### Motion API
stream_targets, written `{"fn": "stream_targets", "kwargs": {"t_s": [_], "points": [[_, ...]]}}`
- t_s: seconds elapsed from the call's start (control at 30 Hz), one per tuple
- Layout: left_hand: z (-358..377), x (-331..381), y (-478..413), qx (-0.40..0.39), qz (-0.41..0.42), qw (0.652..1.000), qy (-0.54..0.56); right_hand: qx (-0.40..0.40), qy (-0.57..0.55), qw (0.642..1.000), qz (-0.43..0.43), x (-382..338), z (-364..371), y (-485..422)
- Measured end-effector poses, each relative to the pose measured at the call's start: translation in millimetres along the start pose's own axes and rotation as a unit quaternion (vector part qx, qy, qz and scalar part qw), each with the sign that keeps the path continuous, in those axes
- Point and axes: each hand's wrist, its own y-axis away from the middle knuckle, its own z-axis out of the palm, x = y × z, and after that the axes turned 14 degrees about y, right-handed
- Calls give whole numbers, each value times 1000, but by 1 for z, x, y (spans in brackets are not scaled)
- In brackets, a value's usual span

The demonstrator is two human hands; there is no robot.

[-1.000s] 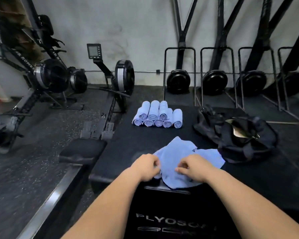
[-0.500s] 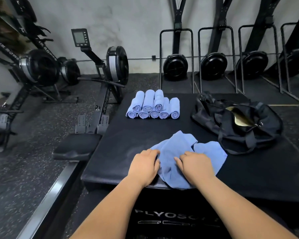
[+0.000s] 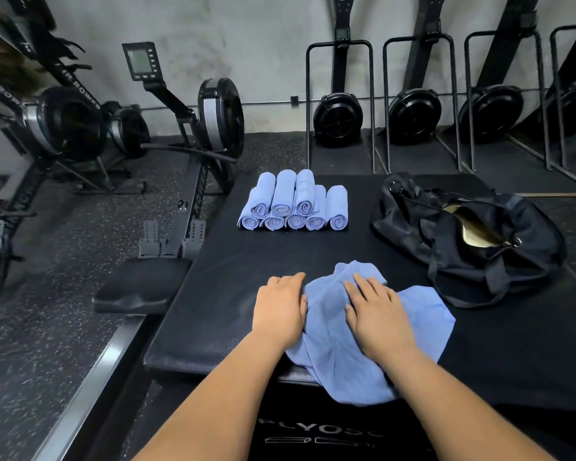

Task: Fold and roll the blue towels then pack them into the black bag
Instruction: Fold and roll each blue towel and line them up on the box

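Two flat hands on a crumpled blue towel (image 3: 363,354) at the black box's (image 3: 213,294) near edge.
The towel's long axis runs near to far, and its near end droops over the edge. The right hand (image 3: 376,314) presses on it with straight, slightly spread fingers. The left hand (image 3: 280,311) lies at its left border, fingers together.

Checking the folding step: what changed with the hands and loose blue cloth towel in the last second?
Both released their pinches: the right hand lies flat on the loose blue cloth towel, the left hand flat at its edge. The rolled blue towels and black fabric bag stayed put.
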Motion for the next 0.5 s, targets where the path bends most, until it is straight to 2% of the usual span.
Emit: {"fn": "stream_targets", "kwargs": {"t_s": [0.13, 0.2, 0.3, 0.37, 0.4, 0.5], "points": [[4, 4, -18, -30, -22, 999, -19, 44, -16, 999, 14, 1, 10, 3], [3, 8, -26, -4, -25, 1000, -7, 59, -15, 998, 18, 1, 10, 2], [-3, 13, -40, 192, -31, 979, 61, 59, -11, 998, 22, 0, 11, 1], [-2, 8, -41, 270, -43, 959, 78, 66, -14, 997, 27, 1, 12, 1], [2, 2, -37, 264, -42, 962, 58, 70, -13, 997, 30, 1, 12, 1], [25, -24, -12, 172, 1, 985, -20, 88, -16, 995, 35, 1, 10, 3]]}}
